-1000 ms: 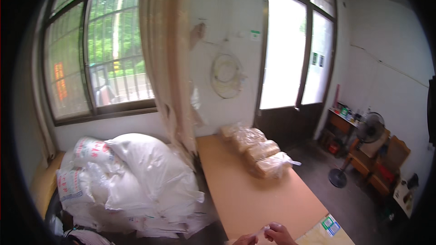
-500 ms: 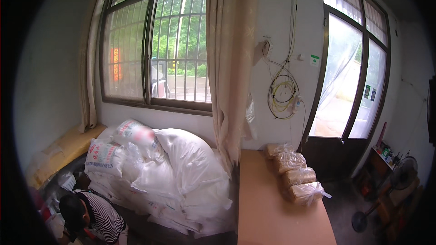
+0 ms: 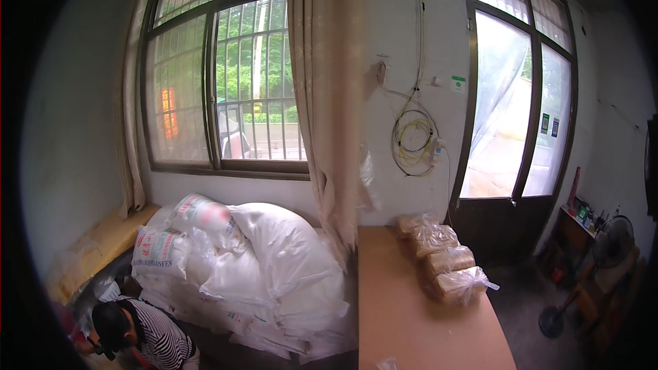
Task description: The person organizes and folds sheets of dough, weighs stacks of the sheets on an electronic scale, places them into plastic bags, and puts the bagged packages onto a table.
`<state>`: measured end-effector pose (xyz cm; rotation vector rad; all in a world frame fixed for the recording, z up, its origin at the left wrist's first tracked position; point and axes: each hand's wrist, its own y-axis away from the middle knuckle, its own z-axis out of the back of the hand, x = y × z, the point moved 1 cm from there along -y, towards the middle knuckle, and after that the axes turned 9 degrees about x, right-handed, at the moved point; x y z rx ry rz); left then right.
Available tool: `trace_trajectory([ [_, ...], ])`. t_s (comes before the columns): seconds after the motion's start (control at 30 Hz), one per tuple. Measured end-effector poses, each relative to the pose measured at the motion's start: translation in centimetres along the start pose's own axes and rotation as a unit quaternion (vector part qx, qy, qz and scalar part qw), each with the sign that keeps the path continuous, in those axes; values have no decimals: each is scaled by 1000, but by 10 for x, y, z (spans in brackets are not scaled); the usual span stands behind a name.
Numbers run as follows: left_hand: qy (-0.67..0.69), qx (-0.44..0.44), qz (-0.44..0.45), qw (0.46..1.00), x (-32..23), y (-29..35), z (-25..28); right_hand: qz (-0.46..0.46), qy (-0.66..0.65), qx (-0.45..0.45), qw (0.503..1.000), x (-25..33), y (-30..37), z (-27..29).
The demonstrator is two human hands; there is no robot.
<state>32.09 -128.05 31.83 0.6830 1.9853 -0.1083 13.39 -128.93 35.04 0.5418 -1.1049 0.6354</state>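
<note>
Neither of my hands shows in the head view. On the right, a tan table reaches up from the lower edge. A row of several clear plastic bags with brownish contents lies along its far right part, the nearest one gathered at its end. A bit of clear plastic shows on the table at the lower edge.
Stuffed white sacks are piled under the window. At the lower left another person in a striped shirt bends down. A standing fan is by the door at right. Coiled cables hang on the wall.
The view has shifted, moving the door and table leftward. The clear plastic at the table's lower edge has come into view. A dark object now shows by the other person's head.
</note>
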Motion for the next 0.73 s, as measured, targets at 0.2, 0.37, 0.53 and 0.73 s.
trace_trajectory([
  [0.2,-45,26,41,998,7,0,-23,40,147,-172,973,1,24,-5],
  [0.37,-129,19,-55,990,-15,14,-38,-74,113,-131,982,-17,43,-37],
  [0.53,-145,47,-90,984,18,5,-20,-39,104,-173,979,-51,55,-18],
  [0.73,-522,117,-292,793,-14,0,-48,35,-94,-149,984,19,27,2],
])
